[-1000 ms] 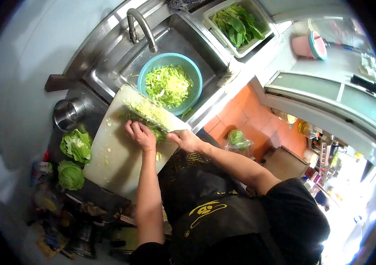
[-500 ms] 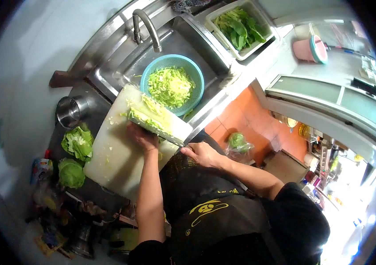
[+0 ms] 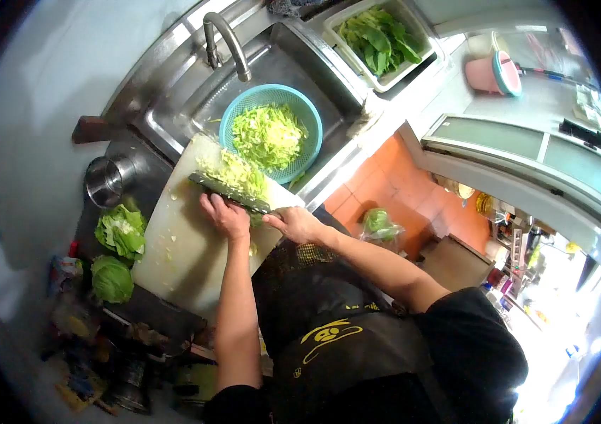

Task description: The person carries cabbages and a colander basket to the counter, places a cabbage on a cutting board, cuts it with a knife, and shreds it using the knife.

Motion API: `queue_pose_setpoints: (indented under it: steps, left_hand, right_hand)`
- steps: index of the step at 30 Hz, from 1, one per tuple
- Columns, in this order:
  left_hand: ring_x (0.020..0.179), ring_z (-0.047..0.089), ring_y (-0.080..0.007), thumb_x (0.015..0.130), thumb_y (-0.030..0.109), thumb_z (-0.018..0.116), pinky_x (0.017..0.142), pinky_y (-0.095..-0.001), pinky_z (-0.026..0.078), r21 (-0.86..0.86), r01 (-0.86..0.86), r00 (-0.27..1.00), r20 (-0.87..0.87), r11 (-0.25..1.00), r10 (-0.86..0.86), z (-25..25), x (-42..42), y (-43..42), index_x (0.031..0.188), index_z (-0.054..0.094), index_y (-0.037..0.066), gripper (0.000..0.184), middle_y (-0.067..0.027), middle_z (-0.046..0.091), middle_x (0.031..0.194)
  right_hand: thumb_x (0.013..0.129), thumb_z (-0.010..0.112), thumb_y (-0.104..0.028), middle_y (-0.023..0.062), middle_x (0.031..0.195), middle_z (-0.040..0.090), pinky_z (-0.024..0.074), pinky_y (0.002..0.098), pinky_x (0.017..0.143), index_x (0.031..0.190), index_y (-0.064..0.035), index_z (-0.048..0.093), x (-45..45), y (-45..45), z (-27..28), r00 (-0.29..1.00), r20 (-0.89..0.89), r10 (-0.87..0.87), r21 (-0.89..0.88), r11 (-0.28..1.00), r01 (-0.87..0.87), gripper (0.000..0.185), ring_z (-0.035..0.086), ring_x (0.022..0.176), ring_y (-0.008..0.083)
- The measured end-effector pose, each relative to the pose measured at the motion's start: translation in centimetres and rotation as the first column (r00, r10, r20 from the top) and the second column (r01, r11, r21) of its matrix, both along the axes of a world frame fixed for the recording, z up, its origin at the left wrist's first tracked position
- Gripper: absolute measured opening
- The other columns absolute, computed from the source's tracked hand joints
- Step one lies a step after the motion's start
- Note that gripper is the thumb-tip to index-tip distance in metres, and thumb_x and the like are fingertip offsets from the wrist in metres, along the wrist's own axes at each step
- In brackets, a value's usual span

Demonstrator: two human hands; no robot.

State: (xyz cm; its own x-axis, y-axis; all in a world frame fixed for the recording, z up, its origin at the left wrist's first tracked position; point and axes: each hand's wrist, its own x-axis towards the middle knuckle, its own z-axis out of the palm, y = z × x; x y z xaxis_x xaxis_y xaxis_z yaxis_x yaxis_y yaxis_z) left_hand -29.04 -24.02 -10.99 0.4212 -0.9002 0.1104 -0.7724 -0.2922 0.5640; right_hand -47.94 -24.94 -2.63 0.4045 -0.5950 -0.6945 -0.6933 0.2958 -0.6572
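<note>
My right hand (image 3: 299, 226) is closed round the handle of a cleaver (image 3: 233, 195), whose broad blade stands on edge across a white cutting board (image 3: 173, 265). My left hand (image 3: 227, 216) presses against the near side of the blade with bent fingers. On the far side of the blade lies a heap of shredded cabbage (image 3: 238, 174), close to the board's edge. A blue colander (image 3: 318, 134) just beyond the board holds more shredded cabbage (image 3: 269, 136). Small scraps are scattered on the board.
The colander sits in a steel sink (image 3: 279, 63) under a faucet (image 3: 228, 42). Left of the board are a metal cup (image 3: 110, 180), a cut cabbage (image 3: 121, 232) and a whole cabbage (image 3: 112, 279). A tub (image 3: 384, 86) of leafy greens stands right of the sink. A bagged cabbage (image 3: 379, 225) lies on the floor.
The blade has shifted up and left with both hands, pushing the shredded cabbage nearer the colander. My right hand has come closer to my left, and the blade now stands more upright.
</note>
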Motion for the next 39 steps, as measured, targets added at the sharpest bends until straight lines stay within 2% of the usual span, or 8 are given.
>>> queue_pose_setpoints:
  steps: [8, 9, 13, 17, 23, 30, 36, 39]
  left_hand:
    - [0.119, 0.048, -0.0428, 0.104, 0.014, 0.046, 0.101, -0.0522, 0.039, -0.18, -0.01, 0.998, -0.07, 0.984, -0.002, 0.8, -0.3, -0.4, 0.112, 0.05, -0.006, 0.022, -0.0257, 0.048, 0.126]
    - [0.121, 0.046, -0.0428, 0.103, 0.034, 0.05, 0.105, -0.054, 0.035, -0.125, -0.094, 0.951, -0.305, 0.988, 0.052, 0.5, -0.4, -0.1, 0.123, 0.049, -0.006, 0.045, -0.0258, 0.049, 0.127]
    - [0.124, 0.044, -0.0466, 0.086, 0.077, 0.049, 0.109, -0.0587, 0.028, -0.155, 0.149, 0.985, -0.062, 0.977, -0.16, -0.5, 0.7, 0.3, 0.144, 0.045, 0.0, 0.096, -0.0272, 0.048, 0.138]
    - [0.133, 0.041, -0.0449, 0.086, 0.064, 0.061, 0.112, -0.0559, 0.028, -0.06, 0.174, 0.977, 0.136, 0.983, -0.165, -3.2, 1.5, 1.3, 0.146, 0.042, 0.0, 0.09, -0.0261, 0.047, 0.14]
    - [0.123, 0.047, -0.0477, 0.088, 0.044, 0.069, 0.106, -0.0554, 0.037, -0.069, 0.077, 0.995, -0.055, 0.995, -0.081, 0.4, 0.2, 0.1, 0.135, 0.049, -0.003, 0.069, -0.0277, 0.048, 0.13]
    - [0.112, 0.049, -0.0474, 0.095, 0.015, 0.052, 0.095, -0.0555, 0.041, -0.103, -0.011, 1.0, -0.008, 0.995, 0.011, -0.2, -0.2, -0.4, 0.093, 0.046, -0.002, 0.018, -0.0261, 0.05, 0.117]
    - [0.108, 0.049, -0.0429, 0.097, 0.007, 0.046, 0.095, -0.0535, 0.04, -0.146, 0.026, 0.995, -0.092, 0.989, -0.04, 0.8, -0.1, -0.8, 0.092, 0.045, -0.002, 0.01, -0.0248, 0.048, 0.115]
    - [0.109, 0.048, -0.0436, 0.098, 0.006, 0.046, 0.096, -0.0537, 0.04, -0.172, 0.026, 0.996, -0.081, 0.985, -0.04, 0.6, -0.2, -0.3, 0.094, 0.045, -0.002, 0.009, -0.0247, 0.048, 0.114]
  right_hand:
    - [0.105, 0.05, -0.05, 0.0256, 0.075, 0.064, 0.0495, 0.0495, 0.073, 0.091, 0.0029, 0.065, -1.2, 0.1, 0.7, 0.971, 0.08, -0.225, 0.053, 0.974, 0.222, 0.057, 0.065, 0.078, 0.0449]
    - [0.105, 0.05, -0.05, 0.0258, 0.075, 0.064, 0.0494, 0.0497, 0.072, 0.091, 0.0027, 0.065, -1.9, 0.4, 2.4, 0.984, 0.055, -0.17, 0.02, 0.985, 0.169, 0.056, 0.064, 0.078, 0.0454]
    - [0.104, 0.05, -0.051, 0.0267, 0.076, 0.064, 0.0502, 0.051, 0.073, 0.092, 0.0014, 0.066, -3.3, 2.2, 7.2, 0.997, 0.025, -0.066, -0.009, 0.998, 0.067, 0.056, 0.064, 0.079, 0.0466]
    - [0.105, 0.048, -0.053, 0.0261, 0.078, 0.065, 0.0504, 0.0514, 0.075, 0.094, 0.0009, 0.067, -3.4, 2.4, 6.7, 1.0, 0.0, -0.003, 0.067, 0.998, 0.003, 0.058, 0.066, 0.08, 0.0453]
    - [0.103, 0.047, -0.059, 0.0282, 0.078, 0.066, 0.0513, 0.0512, 0.078, 0.093, 0.0029, 0.069, -1.8, 1.1, 3.7, 0.999, 0.02, -0.045, 0.064, 0.997, 0.044, 0.066, 0.066, 0.083, 0.0462]
    - [0.106, 0.048, -0.049, 0.0225, 0.078, 0.064, 0.0495, 0.0463, 0.075, 0.097, 0.0046, 0.066, 0.1, -0.1, -1.5, 0.992, 0.108, -0.063, 0.003, 0.998, 0.063, 0.058, 0.063, 0.075, 0.0344]
    - [0.106, 0.047, -0.053, 0.0094, 0.067, 0.056, 0.0488, 0.0402, 0.065, 0.09, 0.0025, 0.062, -2.7, -0.6, -1.6, 0.939, 0.081, -0.334, 0.151, 0.935, 0.32, 0.06, 0.057, 0.065, 0.0192]
    - [0.105, 0.046, -0.055, 0.0167, 0.069, 0.06, 0.0505, 0.0447, 0.069, 0.091, 0.0036, 0.062, -4.0, -1.3, 1.8, 0.974, 0.035, -0.224, 0.151, 0.964, 0.217, 0.062, 0.063, 0.068, 0.0273]
